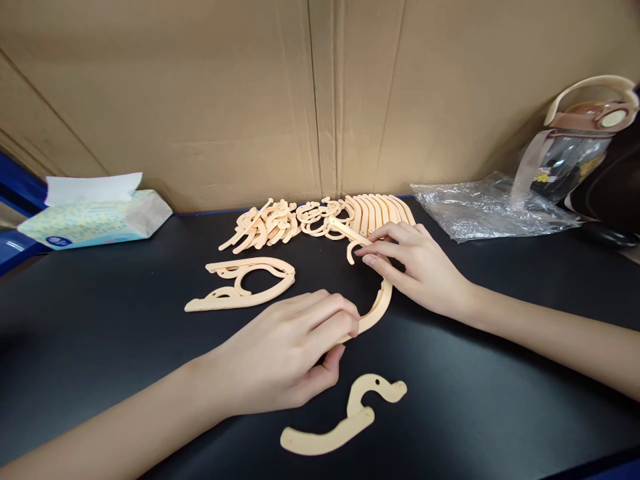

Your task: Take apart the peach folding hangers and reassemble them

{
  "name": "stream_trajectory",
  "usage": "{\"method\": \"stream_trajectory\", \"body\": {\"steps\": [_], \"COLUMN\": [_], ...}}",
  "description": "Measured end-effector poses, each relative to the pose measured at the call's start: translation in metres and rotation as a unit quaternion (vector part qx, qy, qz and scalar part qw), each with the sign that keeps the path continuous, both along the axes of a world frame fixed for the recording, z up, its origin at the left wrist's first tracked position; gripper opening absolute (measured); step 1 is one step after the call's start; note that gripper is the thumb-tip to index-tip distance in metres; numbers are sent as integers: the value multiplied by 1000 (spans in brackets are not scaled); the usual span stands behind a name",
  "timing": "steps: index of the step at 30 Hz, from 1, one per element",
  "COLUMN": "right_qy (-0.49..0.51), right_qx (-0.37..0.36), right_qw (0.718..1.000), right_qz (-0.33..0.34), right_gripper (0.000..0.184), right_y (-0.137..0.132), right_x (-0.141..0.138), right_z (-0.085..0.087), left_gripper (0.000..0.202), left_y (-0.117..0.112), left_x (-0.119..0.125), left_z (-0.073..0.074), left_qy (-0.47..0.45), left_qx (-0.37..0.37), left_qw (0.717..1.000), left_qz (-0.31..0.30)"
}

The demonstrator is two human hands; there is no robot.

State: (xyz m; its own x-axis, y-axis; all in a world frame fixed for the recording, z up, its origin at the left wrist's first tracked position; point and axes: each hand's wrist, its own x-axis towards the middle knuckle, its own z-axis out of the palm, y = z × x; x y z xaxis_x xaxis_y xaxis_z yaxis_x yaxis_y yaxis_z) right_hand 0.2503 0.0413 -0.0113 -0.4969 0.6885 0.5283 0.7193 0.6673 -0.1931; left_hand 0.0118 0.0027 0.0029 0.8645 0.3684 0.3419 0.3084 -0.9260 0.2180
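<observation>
A peach-coloured folding hanger point(379, 312) lies on the black table between my hands. My left hand point(300, 347) is closed on its near arm, fingers over the top and thumb below. My right hand point(415, 267) pinches its far side, near a small curved hook point(352, 253); the fingers hide the joint. Left of it rests a folded hanger point(265, 297), apart from both hands. Closer to me lies a loose hanger part point(330, 440), an arm joined to a curved hook piece, untouched.
At the back are a heap of loose hooks and arms point(265, 227), ring-like pieces point(314, 217) and a row of curved arms point(383, 212). A tissue pack point(100, 217) stands left; a clear plastic bag point(485, 207) and drink bottle point(575, 157) are right. Cardboard point(225, 100) walls the back.
</observation>
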Motion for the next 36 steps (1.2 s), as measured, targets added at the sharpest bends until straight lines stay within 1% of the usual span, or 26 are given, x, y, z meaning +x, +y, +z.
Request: {"method": "stream_trajectory", "body": {"steps": [5, 13, 18, 20, 24, 26, 32, 36], "right_qy": [-9, -31, -36, -38, -46, -46, -42, -29], "right_qx": [2, 0, -3, -7, -14, -19, -27, -21], "right_qw": [1000, 999, 998, 997, 996, 995, 993, 992], "right_qz": [6, 22, 47, 60, 81, 89, 107, 119], "right_gripper": [22, 25, 25, 24, 25, 28, 39, 42], "right_y": [0, -2, -3, -4, -4, -4, -6, -8], "right_x": [0, 0, -2, -2, -2, -2, -2, -2], "right_z": [0, 2, 4, 4, 5, 5, 6, 7], "left_gripper": [20, 24, 27, 27, 12, 8, 8, 8], "left_y": [0, 0, 2, 3, 4, 5, 5, 3], "left_x": [-1, -1, -1, -1, 0, 0, -2, -2], "left_z": [-1, 0, -1, -2, -4, -6, -8, -7], "left_qy": [5, 17, 10, 9, 1, -4, -12, -30], "left_qx": [-4, -21, -1, 27, 104, 121, 121, 104], "left_qw": [1000, 999, 1000, 999, 986, 980, 977, 979], "left_qz": [0, 20, 25, 41, 127, 157, 177, 174]}}
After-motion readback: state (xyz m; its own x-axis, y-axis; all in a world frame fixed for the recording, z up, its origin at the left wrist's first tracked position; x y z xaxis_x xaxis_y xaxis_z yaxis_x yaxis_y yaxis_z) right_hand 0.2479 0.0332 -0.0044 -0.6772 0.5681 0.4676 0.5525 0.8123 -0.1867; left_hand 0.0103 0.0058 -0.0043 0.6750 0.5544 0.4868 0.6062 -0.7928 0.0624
